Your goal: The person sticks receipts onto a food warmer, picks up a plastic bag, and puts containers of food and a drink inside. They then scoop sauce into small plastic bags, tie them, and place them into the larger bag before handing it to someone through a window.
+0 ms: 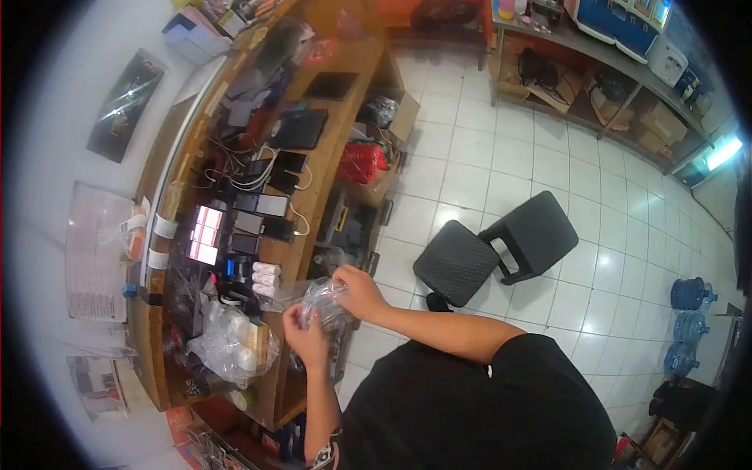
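A crumpled clear plastic bag [319,294] is stretched between my two hands at the counter's edge. My left hand [305,337] has its fingers closed on the lower side of the bag. My right hand [359,294] pinches its upper right side. Just left of the bag, several white paper rolls [266,279] lie in a row on the counter. Below them sits a larger clear plastic bag [227,345] with white rolls and a yellowish box inside.
On the wooden counter [345,125] lie several phones [272,205] with white cables, and a lit screen [205,235]. Two dark stools [458,262] stand on the tiled floor. Blue water jugs [689,327] are at the far right. A shelf [603,70] stands at the back.
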`<action>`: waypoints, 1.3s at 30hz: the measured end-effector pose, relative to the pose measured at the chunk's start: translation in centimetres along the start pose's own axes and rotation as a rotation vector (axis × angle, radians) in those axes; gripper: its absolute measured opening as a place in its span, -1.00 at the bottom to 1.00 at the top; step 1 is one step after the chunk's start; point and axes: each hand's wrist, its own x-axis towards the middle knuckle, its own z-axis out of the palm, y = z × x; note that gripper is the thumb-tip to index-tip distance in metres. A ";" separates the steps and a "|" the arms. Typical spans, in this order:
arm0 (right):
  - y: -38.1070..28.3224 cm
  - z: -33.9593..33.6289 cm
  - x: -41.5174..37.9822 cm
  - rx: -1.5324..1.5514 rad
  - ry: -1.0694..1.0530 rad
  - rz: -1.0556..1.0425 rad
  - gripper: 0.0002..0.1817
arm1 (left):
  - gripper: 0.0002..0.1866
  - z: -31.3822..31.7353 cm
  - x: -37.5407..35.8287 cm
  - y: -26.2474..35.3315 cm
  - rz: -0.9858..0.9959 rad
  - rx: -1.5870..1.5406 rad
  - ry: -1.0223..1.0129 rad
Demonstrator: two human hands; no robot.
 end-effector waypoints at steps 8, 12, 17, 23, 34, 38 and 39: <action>2.8 -4.3 -0.4 0.089 0.384 0.344 -0.79 | -0.81 3.4 -1.0 -2.9 0.214 0.476 -0.006; 4.0 -3.9 -2.0 0.085 0.254 0.073 -0.78 | -0.79 4.1 -2.1 -3.9 0.030 0.105 -0.057; 5.7 -4.4 -2.2 -0.167 0.269 0.129 -0.73 | -0.85 4.1 -2.6 -2.6 0.220 0.575 -0.091; 2.6 -4.6 -0.6 0.407 0.348 0.350 -0.70 | -0.89 5.1 -2.4 -1.2 0.079 0.143 0.111; 6.6 -2.2 -2.2 0.008 0.252 0.370 -0.61 | -0.77 3.5 -4.5 -6.2 0.020 0.374 -0.051; 6.0 -1.6 -1.1 0.021 0.094 0.271 -0.65 | -0.75 1.4 -4.7 -6.6 -0.127 0.486 -0.026; 5.5 -1.4 -0.7 0.008 0.049 0.339 -0.67 | -0.75 1.0 -4.1 -6.3 -0.140 0.488 -0.003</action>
